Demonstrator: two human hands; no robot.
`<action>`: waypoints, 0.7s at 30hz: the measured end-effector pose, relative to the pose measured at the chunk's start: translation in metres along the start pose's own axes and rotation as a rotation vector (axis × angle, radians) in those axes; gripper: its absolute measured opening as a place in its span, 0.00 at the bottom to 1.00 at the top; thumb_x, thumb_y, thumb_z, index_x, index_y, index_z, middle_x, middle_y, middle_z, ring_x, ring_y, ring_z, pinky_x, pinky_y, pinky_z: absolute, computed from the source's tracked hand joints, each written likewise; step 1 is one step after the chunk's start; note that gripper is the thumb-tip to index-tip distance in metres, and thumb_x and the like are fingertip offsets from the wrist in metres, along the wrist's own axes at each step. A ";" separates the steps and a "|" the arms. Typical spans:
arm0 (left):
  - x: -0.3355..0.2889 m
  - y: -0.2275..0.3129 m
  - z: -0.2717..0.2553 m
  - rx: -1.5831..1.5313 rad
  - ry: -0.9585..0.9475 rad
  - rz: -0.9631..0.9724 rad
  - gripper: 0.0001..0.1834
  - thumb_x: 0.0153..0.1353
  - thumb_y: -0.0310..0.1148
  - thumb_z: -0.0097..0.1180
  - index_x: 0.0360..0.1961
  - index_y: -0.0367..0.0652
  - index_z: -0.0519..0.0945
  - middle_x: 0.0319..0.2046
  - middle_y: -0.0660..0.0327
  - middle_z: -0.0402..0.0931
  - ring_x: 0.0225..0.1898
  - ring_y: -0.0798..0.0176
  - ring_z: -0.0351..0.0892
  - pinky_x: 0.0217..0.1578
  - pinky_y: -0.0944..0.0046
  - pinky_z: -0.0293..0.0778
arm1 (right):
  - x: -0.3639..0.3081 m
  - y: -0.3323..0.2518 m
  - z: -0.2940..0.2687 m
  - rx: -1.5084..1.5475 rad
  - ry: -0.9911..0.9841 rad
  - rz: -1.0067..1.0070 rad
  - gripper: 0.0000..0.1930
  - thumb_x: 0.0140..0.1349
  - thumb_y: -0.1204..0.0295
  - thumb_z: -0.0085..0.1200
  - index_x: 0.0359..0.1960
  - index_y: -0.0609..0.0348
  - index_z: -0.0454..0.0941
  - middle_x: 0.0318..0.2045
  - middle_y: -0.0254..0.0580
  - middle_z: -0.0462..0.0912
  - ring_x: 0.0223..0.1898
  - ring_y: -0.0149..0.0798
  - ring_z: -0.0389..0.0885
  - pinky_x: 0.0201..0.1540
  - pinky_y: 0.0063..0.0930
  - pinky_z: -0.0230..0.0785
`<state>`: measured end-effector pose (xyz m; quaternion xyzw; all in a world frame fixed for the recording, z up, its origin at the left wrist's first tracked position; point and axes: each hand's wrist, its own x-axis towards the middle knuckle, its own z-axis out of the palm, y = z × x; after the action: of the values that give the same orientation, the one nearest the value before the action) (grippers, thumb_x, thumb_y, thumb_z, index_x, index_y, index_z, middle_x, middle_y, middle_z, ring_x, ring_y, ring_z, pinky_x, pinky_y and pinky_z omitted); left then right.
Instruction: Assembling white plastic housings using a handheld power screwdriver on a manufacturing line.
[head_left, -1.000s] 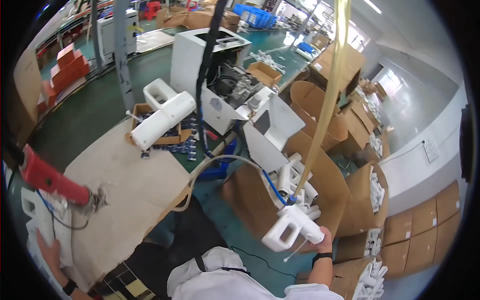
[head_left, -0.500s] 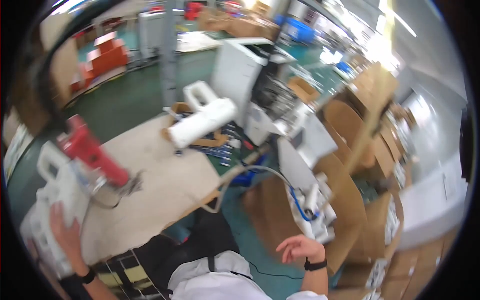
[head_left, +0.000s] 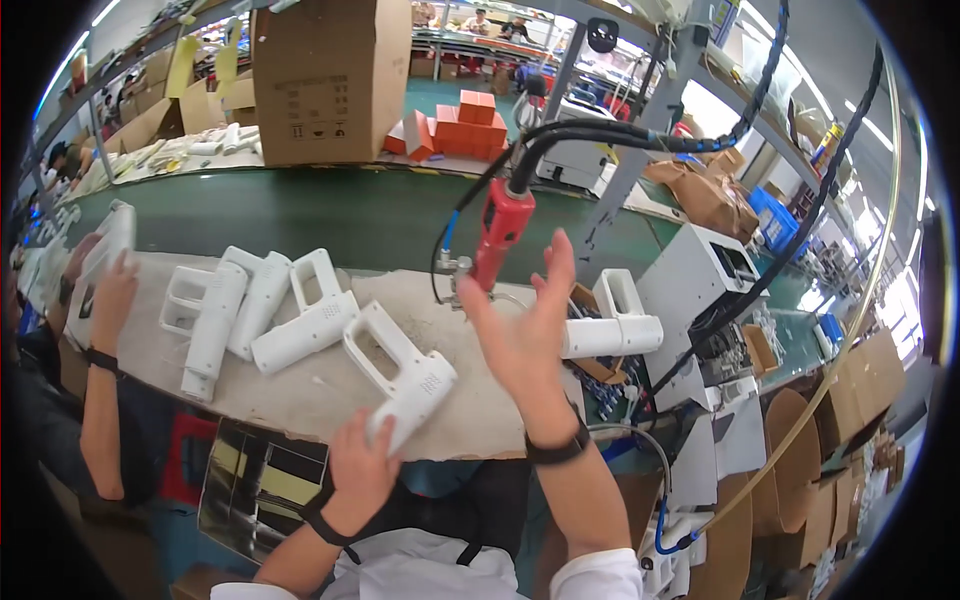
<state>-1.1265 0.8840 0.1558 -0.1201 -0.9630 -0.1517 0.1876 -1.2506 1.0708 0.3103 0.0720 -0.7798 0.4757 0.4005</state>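
White plastic, gun-shaped shell with a looped handle (head_left: 415, 395) lies on the beige-topped desk (head_left: 300, 405), head view, its narrow end near the front edge. Left hand (head_left: 362, 468): fingers laid on that narrow end; cannot tell whether the grip pinches it or merely rests. Right hand (head_left: 530, 335): raised, slightly blurred, grip spread, thumb apart from fingers, beside a red cylindrical power tool (head_left: 500, 232) hung from black cables (head_left: 600, 132). Contact with the tool: cannot tell.

Three similar white plastic shells (head_left: 305, 325) lie to the left; past them, a co-worker's hand (head_left: 115, 300) is at another white piece (head_left: 118, 238).

Risks, judged: a shell steadied only at one end could pivot or slip over the edge if pushed. The tool, hanging free, could swing into shell or knuckles if knocked off-centre. Crowded neighbours could scuff one another if the shell turns leftward.
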 end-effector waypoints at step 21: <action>0.153 0.038 0.050 0.101 -0.410 0.368 0.36 0.40 0.62 0.63 0.40 0.40 0.78 0.41 0.51 0.76 0.51 0.51 0.72 0.56 0.48 0.61 | 0.006 -0.019 -0.071 0.496 0.158 0.229 0.06 0.60 0.79 0.54 0.38 0.65 0.73 0.16 0.35 0.74 0.14 0.27 0.72 0.15 0.17 0.56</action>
<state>-1.2695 0.9623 0.1818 -0.3116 -0.9492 -0.0393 0.0190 -1.2054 1.1192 0.3440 0.0421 -0.6091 0.6981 0.3739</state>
